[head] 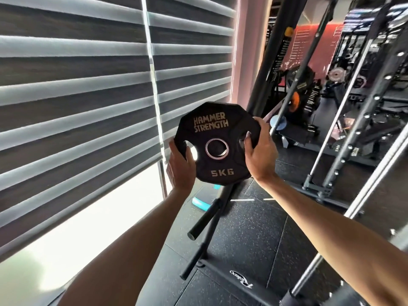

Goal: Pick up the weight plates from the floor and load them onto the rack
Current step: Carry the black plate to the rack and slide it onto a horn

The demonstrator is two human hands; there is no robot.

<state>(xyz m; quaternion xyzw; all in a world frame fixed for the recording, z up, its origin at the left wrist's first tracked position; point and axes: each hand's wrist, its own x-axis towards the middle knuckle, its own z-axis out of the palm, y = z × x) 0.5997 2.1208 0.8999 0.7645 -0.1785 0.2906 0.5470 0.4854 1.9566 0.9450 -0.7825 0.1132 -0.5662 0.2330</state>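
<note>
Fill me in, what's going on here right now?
A person holds a black 5 kg weight plate upright in both hands, in front of a window blind. The left hand grips its left edge, the right hand its right edge. A bare peg of the rack juts out below the plate; the plate is not on it yet.

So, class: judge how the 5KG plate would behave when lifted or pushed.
Probably heavy for its size: the plate is marked 5KG, and left hand and right hand both hold it. Its flat-sided rim likely resists rolling.
</note>
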